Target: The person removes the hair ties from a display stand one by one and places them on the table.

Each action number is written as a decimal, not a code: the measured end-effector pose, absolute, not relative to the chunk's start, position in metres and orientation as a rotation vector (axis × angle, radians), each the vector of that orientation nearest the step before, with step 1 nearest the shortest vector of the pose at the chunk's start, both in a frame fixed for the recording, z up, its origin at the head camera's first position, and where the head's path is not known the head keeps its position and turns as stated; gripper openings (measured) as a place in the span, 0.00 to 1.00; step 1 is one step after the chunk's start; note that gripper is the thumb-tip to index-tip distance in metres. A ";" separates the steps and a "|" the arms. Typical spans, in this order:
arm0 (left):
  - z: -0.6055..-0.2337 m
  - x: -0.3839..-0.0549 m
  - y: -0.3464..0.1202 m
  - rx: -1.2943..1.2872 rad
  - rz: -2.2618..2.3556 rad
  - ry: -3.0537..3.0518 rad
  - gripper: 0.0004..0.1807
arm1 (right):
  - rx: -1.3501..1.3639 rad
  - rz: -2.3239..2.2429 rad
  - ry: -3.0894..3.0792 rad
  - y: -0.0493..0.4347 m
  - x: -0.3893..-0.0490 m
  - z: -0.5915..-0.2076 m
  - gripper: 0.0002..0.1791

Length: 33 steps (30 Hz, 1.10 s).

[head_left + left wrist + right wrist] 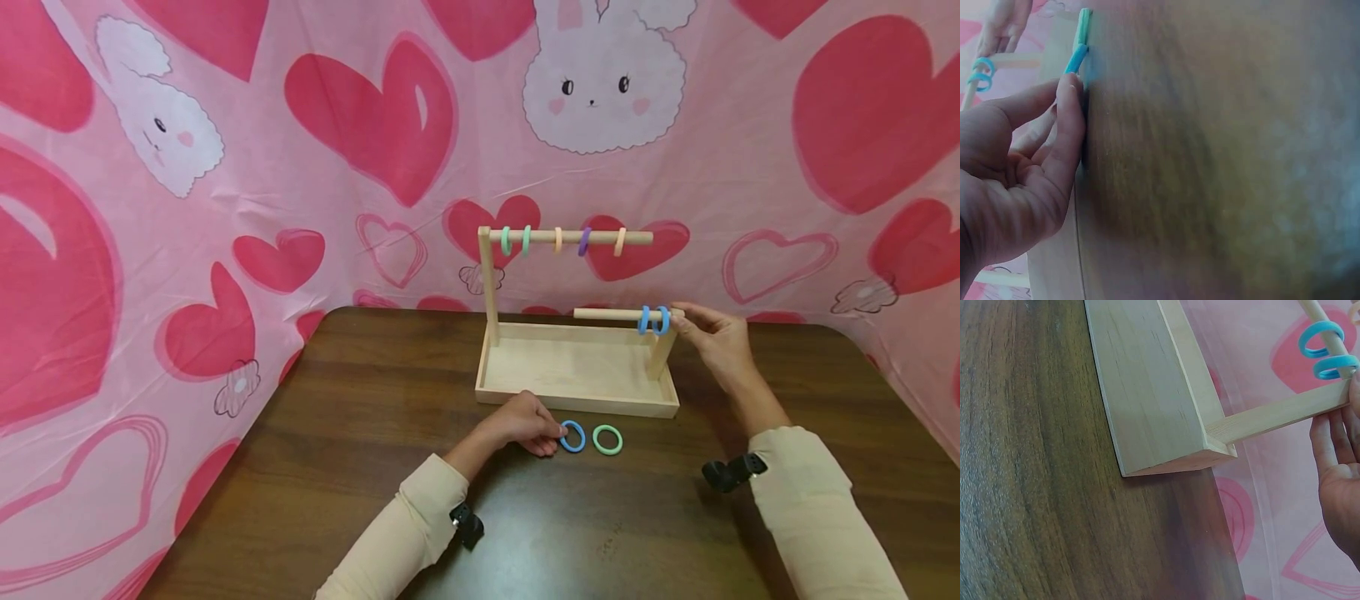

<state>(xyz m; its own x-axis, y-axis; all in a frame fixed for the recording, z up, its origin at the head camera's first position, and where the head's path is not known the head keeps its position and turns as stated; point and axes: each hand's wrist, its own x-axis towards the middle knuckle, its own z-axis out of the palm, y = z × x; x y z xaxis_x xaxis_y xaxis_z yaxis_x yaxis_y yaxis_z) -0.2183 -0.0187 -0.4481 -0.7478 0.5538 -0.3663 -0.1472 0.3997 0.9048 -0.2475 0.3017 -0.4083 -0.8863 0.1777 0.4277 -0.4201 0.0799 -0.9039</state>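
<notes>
My left hand (527, 423) is at the front of a wooden stand, where its thumb and finger pinch the left edge of a blue ring (573, 437) low over the table. Just right of that ring lies a green ring (607, 440). At the top of the stand's short right post (662, 357), my right hand (716, 342) grips the end with thumb in front and fingers behind. Two blue rings (1336, 366) hang on the lower rod (609, 314) close by the right thumb. Part of the right hand is cut off in the right wrist view.
Mint, peach and purple rings hang along the upper rod (540, 237), which a taller left post (489, 287) carries. Both posts rise from a shallow wooden tray (577, 405) on the brown table (360, 433). A pink heart-patterned cloth (375, 117) hangs behind.
</notes>
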 end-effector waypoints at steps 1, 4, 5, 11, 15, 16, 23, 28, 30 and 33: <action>-0.448 -0.219 -0.019 0.342 1.389 2.016 0.10 | 0.237 1.856 -1.938 0.302 -0.247 -0.408 0.14; -0.448 -0.219 -0.019 0.340 1.383 2.037 0.10 | 0.236 1.857 -1.940 0.302 -0.247 -0.409 0.14; -0.449 -0.219 -0.019 0.339 1.384 2.042 0.10 | 0.238 1.856 -1.941 0.302 -0.247 -0.409 0.14; -0.448 -0.219 -0.020 0.353 1.379 2.068 0.10 | 0.260 1.872 -1.918 0.302 -0.247 -0.410 0.14; -0.446 -0.219 -0.022 0.381 1.365 2.089 0.11 | 0.261 1.864 -1.923 0.302 -0.246 -0.409 0.13; -0.445 -0.219 -0.022 0.389 1.360 2.097 0.11 | 0.261 1.863 -1.925 0.302 -0.246 -0.409 0.13; -0.437 -0.222 -0.026 0.467 1.305 2.182 0.10 | 0.263 1.847 -1.931 0.301 -0.245 -0.408 0.13; -0.427 -0.223 -0.028 0.542 1.230 2.218 0.11 | 0.258 1.845 -1.938 0.301 -0.246 -0.408 0.13; -0.422 -0.223 -0.028 0.586 1.197 2.238 0.11 | 0.250 1.838 -1.946 0.301 -0.246 -0.408 0.13; -0.415 -0.223 -0.027 0.645 1.170 2.274 0.10 | 0.234 1.824 -1.961 0.301 -0.245 -0.408 0.13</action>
<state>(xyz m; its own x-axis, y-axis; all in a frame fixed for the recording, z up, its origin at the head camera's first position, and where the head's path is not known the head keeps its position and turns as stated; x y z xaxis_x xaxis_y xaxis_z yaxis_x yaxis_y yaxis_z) -0.2227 -0.0272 -0.4150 -0.7632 0.6100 -0.2133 0.1812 0.5188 0.8355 -0.2454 0.3009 -0.4075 -0.8844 0.1766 0.4321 -0.4182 0.1116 -0.9015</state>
